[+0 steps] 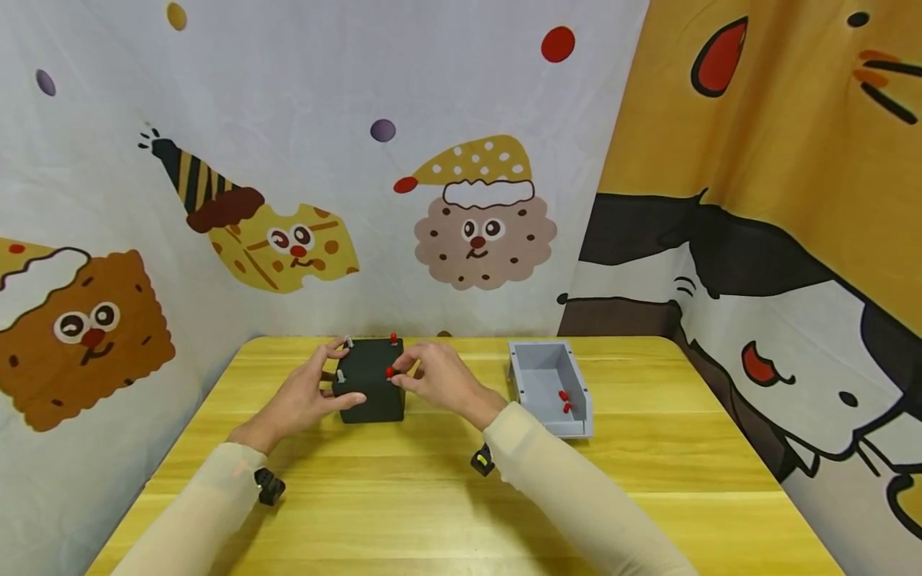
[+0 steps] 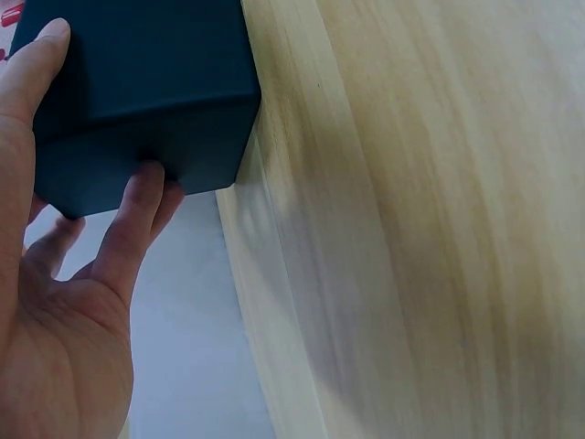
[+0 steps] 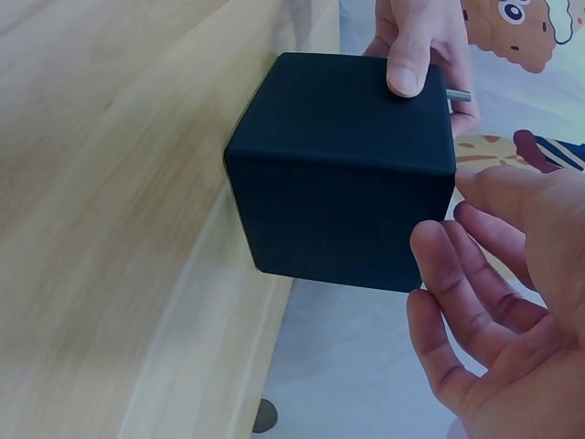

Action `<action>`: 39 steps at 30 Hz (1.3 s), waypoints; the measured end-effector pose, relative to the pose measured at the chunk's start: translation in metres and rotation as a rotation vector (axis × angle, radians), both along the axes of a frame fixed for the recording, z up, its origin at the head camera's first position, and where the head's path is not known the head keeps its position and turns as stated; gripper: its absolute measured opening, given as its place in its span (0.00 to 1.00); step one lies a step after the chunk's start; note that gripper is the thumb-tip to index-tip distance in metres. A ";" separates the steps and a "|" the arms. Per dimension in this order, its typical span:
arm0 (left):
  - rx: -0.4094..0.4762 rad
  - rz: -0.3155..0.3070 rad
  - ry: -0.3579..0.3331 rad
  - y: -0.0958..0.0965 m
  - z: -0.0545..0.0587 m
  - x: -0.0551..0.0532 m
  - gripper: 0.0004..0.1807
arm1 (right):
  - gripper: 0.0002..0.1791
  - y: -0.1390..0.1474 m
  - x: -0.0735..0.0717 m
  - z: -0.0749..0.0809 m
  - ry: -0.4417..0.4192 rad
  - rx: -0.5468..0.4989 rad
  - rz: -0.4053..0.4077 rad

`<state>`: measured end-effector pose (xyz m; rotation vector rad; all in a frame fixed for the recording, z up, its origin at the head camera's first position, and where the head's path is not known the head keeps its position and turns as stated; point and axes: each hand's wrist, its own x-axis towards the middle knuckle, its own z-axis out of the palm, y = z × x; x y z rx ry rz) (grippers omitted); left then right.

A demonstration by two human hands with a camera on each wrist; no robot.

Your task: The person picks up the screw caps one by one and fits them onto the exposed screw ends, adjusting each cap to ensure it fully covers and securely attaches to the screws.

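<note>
A black box [image 1: 370,396] stands on the table, with small metal posts rising at its top corners. The two left posts, near [image 1: 341,375] and far [image 1: 350,342], are bare, while a red cap [image 1: 394,338] sits on the far right one. My left hand [image 1: 302,396] holds the box from its left side, thumb [image 2: 50,55] on the front face and fingers against the side. At the near right corner, my right hand [image 1: 446,380] pinches another red cap [image 1: 390,371] at the post. In the right wrist view, the box [image 3: 338,210] hides that cap and the pinching fingertips.
Right of the box sits a grey open-front tray [image 1: 515,380] with small red caps [image 1: 564,396] lying near its front right. The wooden table [image 1: 403,496] ends at a patterned cloth [image 1: 475,312] behind the box.
</note>
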<state>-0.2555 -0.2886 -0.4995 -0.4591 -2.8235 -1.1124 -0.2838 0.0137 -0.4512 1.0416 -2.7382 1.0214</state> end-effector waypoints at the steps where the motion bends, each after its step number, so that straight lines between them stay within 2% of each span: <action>1: 0.000 0.000 -0.001 0.000 0.000 0.000 0.56 | 0.09 0.000 0.001 0.000 0.004 0.003 0.001; 10: 0.011 -0.010 0.004 0.000 0.000 0.002 0.49 | 0.09 0.011 0.007 0.002 0.043 0.020 0.012; 15: 0.019 -0.008 0.004 0.002 0.002 0.001 0.51 | 0.09 0.023 0.012 0.009 0.083 0.023 0.011; 25: 0.021 0.002 -0.004 0.001 -0.002 0.004 0.49 | 0.07 0.056 0.021 0.017 0.117 -0.001 -0.001; 39: 0.005 -0.006 -0.018 -0.002 0.000 0.003 0.48 | 0.04 0.105 0.021 0.012 0.156 -0.026 -0.059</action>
